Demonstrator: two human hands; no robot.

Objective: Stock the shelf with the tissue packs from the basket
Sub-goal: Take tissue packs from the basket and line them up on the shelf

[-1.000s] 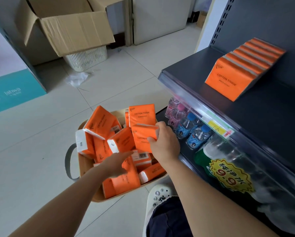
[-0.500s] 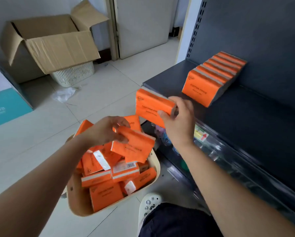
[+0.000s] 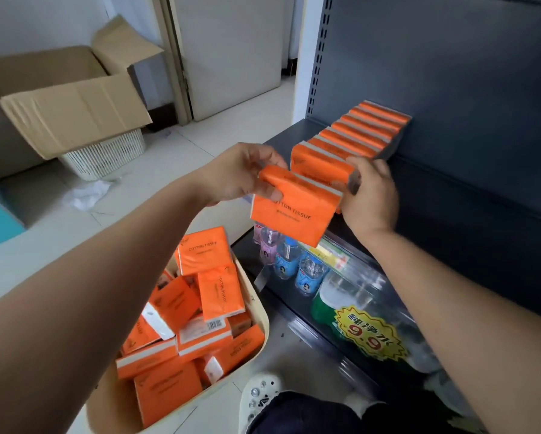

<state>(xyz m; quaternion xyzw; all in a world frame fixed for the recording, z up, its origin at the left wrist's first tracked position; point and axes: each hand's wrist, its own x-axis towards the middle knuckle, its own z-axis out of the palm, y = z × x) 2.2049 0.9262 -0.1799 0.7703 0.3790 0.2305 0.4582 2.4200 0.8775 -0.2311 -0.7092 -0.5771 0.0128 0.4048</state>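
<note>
Where left hand (image 3: 238,173) grips front pack (image 3: 294,211), right hand (image 3: 371,198) pinching rear pack (image 3: 321,166) (half-hidden)

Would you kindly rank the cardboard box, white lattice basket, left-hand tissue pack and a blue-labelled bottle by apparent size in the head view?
1. cardboard box
2. tissue pack, though nearness inflates it
3. white lattice basket, partly hidden
4. blue-labelled bottle

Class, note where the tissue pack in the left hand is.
Head view, centre: the left hand holds the tissue pack before the front edge of the shelf, above the small bottles.
</note>
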